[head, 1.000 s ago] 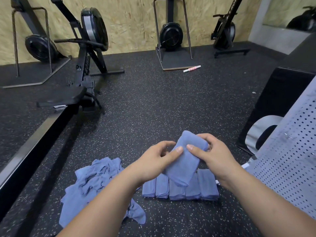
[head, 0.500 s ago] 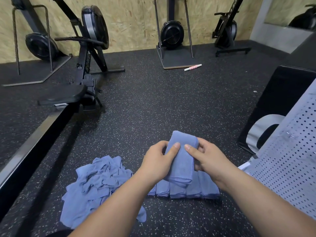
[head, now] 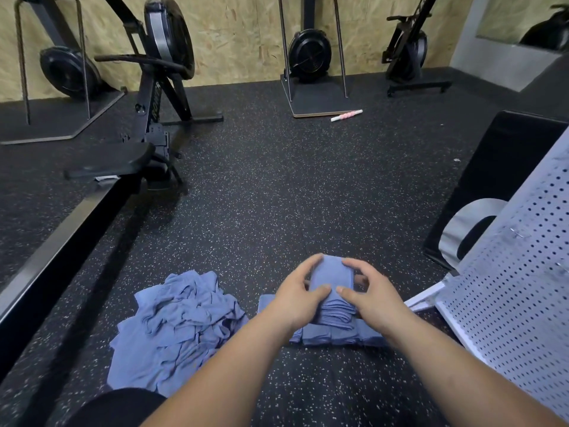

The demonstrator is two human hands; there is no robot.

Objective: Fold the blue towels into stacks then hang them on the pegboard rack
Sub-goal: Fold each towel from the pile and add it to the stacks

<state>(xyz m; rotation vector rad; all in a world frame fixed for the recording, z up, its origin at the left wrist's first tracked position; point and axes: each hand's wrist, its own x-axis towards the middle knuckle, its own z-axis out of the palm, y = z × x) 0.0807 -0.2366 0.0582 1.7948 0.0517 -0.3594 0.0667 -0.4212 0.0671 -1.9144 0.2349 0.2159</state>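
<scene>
At 7 o'clock, nearest the viewer, a loose heap of unfolded blue towels is seen crumpled on the speckled rubber floor. Just right of it, at 6 o'clock, a row of folded towels is laid side by side. A folded towel bundle is held directly above that row; layered edges show at its near end. The left grip and right grip are both clamped on the bundle from opposite sides, thumbs nearly meeting.

At 4 o'clock a white pegboard rack is leaned near the row; no towels are seen hung on it. At 10 o'clock a rowing machine is stood.

Folding is judged partly done: the heap is left to fold, and hanging has not begun.
</scene>
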